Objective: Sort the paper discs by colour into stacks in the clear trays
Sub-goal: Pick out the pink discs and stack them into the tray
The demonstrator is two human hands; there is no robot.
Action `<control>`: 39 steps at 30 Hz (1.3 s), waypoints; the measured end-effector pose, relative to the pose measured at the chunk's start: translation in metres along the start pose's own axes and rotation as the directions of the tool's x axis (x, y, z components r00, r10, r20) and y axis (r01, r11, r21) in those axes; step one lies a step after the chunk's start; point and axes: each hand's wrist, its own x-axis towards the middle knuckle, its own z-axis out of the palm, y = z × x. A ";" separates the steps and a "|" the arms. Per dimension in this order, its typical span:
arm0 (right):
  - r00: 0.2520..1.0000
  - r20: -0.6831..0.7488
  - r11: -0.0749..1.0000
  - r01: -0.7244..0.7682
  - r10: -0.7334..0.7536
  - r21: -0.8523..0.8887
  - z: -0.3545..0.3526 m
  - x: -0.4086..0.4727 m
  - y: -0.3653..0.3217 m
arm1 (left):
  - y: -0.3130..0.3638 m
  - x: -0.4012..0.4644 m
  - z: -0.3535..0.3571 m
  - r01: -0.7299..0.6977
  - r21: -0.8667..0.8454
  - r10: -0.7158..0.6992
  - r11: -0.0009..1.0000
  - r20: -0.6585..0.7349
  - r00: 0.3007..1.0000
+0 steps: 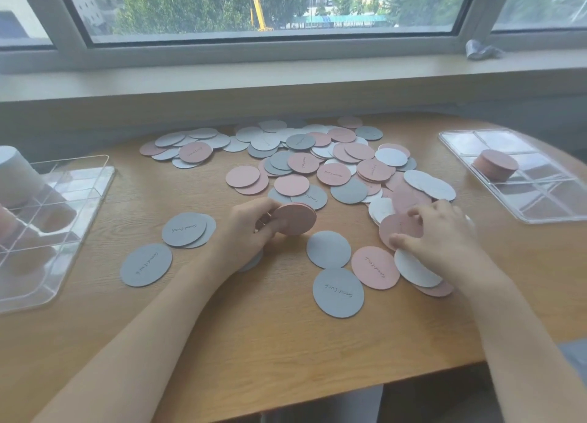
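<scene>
Pink, grey and white paper discs lie scattered over the wooden table. My left hand grips a small stack of pink discs held on edge above the table. My right hand pinches a pink disc at the right side of the pile, fingers curled on its rim. A clear tray at the right holds one stack of pink discs. Another clear tray at the left holds a tall pale stack in its far corner.
Loose grey discs and a pink one lie close to my hands. The table's front edge curves near my forearms. A windowsill runs behind the table, with a crumpled grey object on it at the right.
</scene>
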 end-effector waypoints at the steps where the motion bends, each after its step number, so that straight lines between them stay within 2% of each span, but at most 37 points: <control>1: 1.000 -0.009 1.000 0.006 -0.006 0.009 0.000 0.000 0.000 | 0.001 0.000 0.000 0.001 -0.006 -0.001 1.000 -0.002 1.000; 5: 0.998 -0.067 0.995 0.019 -0.012 0.099 0.000 0.001 -0.004 | 0.002 -0.001 -0.001 -0.004 -0.022 0.003 1.000 -0.006 1.000; 8: 0.985 -0.170 0.969 0.078 -0.038 0.235 0.001 -0.002 -0.007 | 0.003 -0.001 -0.002 -0.002 -0.035 0.002 0.999 0.001 1.000; 11: 0.974 -0.225 0.858 0.135 -0.022 0.496 -0.001 -0.006 -0.020 | 0.004 -0.002 -0.001 0.012 -0.046 -0.012 0.999 0.010 1.000; 14: 0.962 -0.267 0.728 0.227 -0.063 0.647 0.002 -0.009 -0.044 | 0.001 -0.001 0.000 0.000 -0.041 0.001 0.999 0.017 1.000; 18: 0.958 -0.224 0.580 0.286 -0.179 0.762 0.010 -0.014 -0.080 | -0.001 -0.001 0.000 -0.016 -0.071 0.017 0.997 0.024 1.000; 21: 0.949 -0.126 0.472 0.255 -0.288 0.844 0.018 -0.017 -0.097 | 0.000 -0.002 0.001 -0.015 -0.083 0.017 0.996 0.020 1.000; 22: 0.943 -0.100 0.468 0.247 -0.316 0.849 0.022 -0.018 -0.100 | 0.000 -0.002 0.001 -0.016 -0.083 0.017 0.996 0.017 1.000; 29: 0.917 -0.135 0.609 0.354 -0.376 0.710 0.026 -0.018 -0.103 | -0.001 -0.002 0.000 -0.005 -0.073 0.006 0.997 0.021 1.000; 32: 0.878 -0.196 0.700 0.468 -0.436 0.539 0.012 -0.015 -0.079 | -0.001 -0.003 -0.001 0.024 -0.081 -0.021 0.996 0.032 0.999; 34: 0.867 -0.078 0.779 0.479 -0.492 0.404 0.000 -0.014 -0.053 | 0.000 -0.003 -0.001 0.038 -0.073 -0.035 0.997 0.033 0.999; 37: 0.859 0.237 0.883 0.398 -0.454 0.250 -0.015 -0.017 -0.021 | 0.005 -0.003 -0.001 0.022 -0.053 -0.021 0.998 0.018 1.000; 39: 0.854 0.302 0.906 0.393 -0.423 0.159 -0.018 -0.018 -0.013 | 0.007 -0.003 -0.002 0.018 -0.061 -0.017 0.998 0.022 1.000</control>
